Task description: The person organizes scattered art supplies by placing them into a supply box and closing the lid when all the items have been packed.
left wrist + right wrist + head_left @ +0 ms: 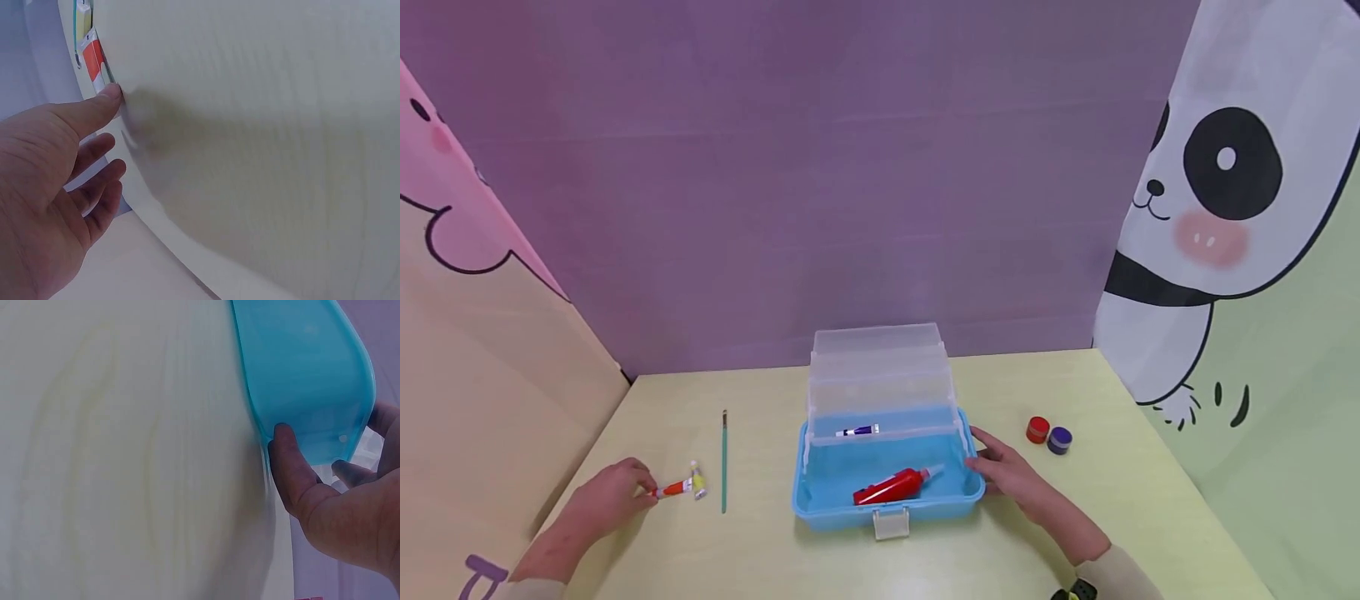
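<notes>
On the left of the table my left hand (610, 496) pinches the end of an orange-and-white paint tube (674, 489) between thumb and forefinger. In the left wrist view the thumb lies on this tube (94, 62), and the other fingers are loosely bent. A yellow paint tube (698, 481) lies against its far end. My right hand (1011, 471) grips the right end of a light-blue plastic box (835, 520), thumb and fingers spread around its wall (306, 375). The box's clear lid (880, 354) stands raised. Inside lie a red bottle (891, 487) with a pale nozzle and a dark-blue paint tube (859, 431).
A teal paintbrush (724, 467) lies between the tubes and the box. Right of the box stand a red-lidded pot (1037, 430) and a purple-lidded pot (1060, 440). A white latch (891, 524) hangs at the box's front. Purple cloth (880, 183) walls off the back.
</notes>
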The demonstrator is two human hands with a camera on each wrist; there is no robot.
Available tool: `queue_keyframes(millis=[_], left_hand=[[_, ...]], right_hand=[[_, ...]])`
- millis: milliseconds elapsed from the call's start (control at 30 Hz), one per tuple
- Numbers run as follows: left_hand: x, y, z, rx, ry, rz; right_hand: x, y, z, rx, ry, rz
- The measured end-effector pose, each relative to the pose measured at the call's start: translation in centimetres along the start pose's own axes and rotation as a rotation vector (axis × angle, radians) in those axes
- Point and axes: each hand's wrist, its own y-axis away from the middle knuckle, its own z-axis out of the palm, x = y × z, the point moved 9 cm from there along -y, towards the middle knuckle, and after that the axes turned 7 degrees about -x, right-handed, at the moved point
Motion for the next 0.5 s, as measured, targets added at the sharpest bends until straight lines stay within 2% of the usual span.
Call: queue_keyframes(millis=[267,500], left_hand=[[-0.3,0.4,-0.3,0.028,-0.007,0.003],[-0.3,1.4,-2.3,0.135,-0.026,0.006]], right_hand=[[0.1,-0.1,-0.3,0.011,-0.005,0.003],[0.3,0.0,-0.1,0.006,-0.005,-0.010]])
